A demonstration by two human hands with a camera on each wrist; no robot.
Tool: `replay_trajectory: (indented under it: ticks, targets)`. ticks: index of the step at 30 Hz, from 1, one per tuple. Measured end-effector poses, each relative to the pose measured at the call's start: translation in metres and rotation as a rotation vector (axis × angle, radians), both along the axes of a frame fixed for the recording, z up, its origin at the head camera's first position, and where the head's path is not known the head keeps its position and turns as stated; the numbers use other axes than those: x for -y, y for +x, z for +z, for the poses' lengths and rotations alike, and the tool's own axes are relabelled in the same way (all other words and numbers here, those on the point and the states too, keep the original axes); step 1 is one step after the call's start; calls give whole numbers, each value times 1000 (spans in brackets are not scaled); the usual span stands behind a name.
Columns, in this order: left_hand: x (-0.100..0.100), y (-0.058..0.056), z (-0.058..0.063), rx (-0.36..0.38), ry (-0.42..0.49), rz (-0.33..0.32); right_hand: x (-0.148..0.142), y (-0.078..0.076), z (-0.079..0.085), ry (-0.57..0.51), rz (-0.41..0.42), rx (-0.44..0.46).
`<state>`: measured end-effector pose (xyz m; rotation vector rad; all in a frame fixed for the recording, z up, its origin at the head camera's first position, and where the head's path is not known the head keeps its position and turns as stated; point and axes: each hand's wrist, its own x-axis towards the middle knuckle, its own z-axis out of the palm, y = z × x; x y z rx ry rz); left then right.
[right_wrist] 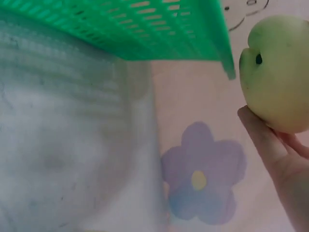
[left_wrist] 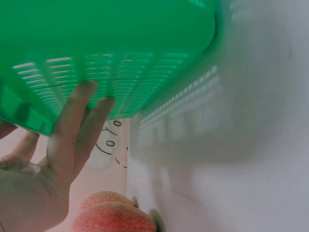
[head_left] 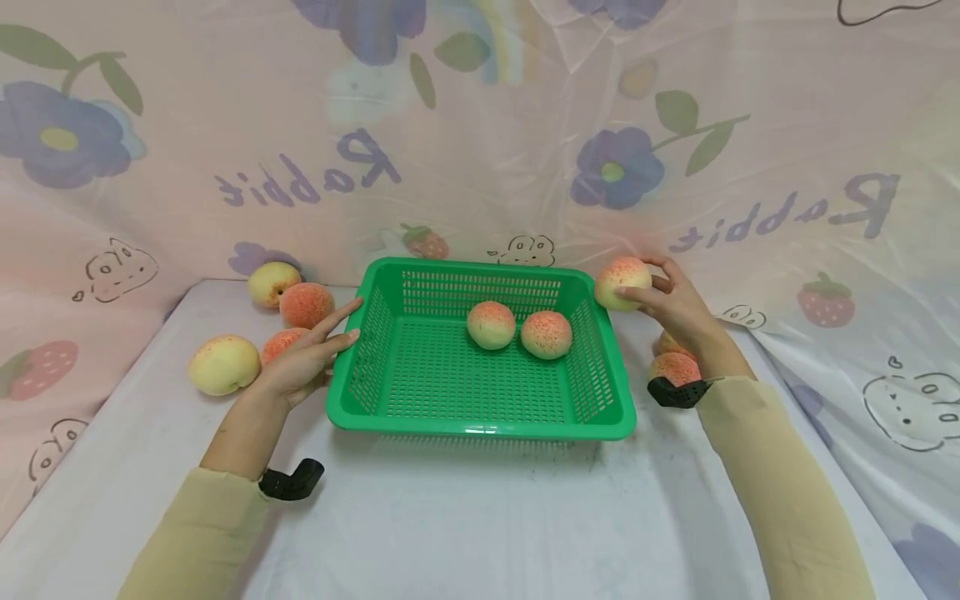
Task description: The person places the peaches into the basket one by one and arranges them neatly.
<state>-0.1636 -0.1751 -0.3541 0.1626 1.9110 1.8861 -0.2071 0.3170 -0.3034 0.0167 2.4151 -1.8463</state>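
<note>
Fingers of right hand (head_left: 678,304) curled round peach (head_left: 622,283), basket (head_left: 480,429) touched at left rim by left hand (head_left: 300,362), fingers straight, two peaches (head_left: 547,335) walled inside; gripped peach yellow, red-blushed, held outside far right corner

Basket (head_left: 480,430) is solid green, slotted in neat rows. Two peaches (head_left: 491,325) inside it are creamy yellow with a speckly coral-pink blush, and the peach by its right rim (head_left: 621,282) has the same two-tone thing going on. Over on the left: pale yellow peaches (head_left: 222,365) and speckled orange-red peaches (head_left: 306,305). Desk (head_left: 480,525) is pretty much white. Backdrop cloth (head_left: 480,158) is pale pink with purple-blue flowers (head_left: 618,158), green leaves (head_left: 677,111), red strawberries (head_left: 825,300), black-outlined bunnies and mirrored purple "Rabbit" lettering. Sleeves (head_left: 780,475) are beige-yellow.
</note>
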Motion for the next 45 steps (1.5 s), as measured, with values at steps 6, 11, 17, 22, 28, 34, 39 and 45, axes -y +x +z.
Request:
replay_trajectory:
  ticks: [6, 11, 17, 22, 28, 34, 39, 45]
  targets:
    - [1, 0, -1, 5, 3, 5, 14, -2, 8, -77, 78, -55]
    - [2, 0, -1, -1, -8, 7, 28, -5, 12, -61, 125, -75]
    - [2, 0, -1, -2, 0, 7, 44, -11, 16, -75, 187, -96]
    - [2, 0, -2, -2, 10, 9, 56, -15, 18, -68, 216, -95]
    - [2, -1, -2, -8, 9, 10, 74, -20, 19, -45, 235, -89]
    - [1, 0, -1, -9, 14, 8, 93, -21, 17, -15, 245, -67]
    - [0, 0, 0, -7, 19, 11, 108, -24, 15, 0, 243, -64]
    - [-1, 0, -1, -2, 21, 12, 123, -27, 11, 18, 255, -72]
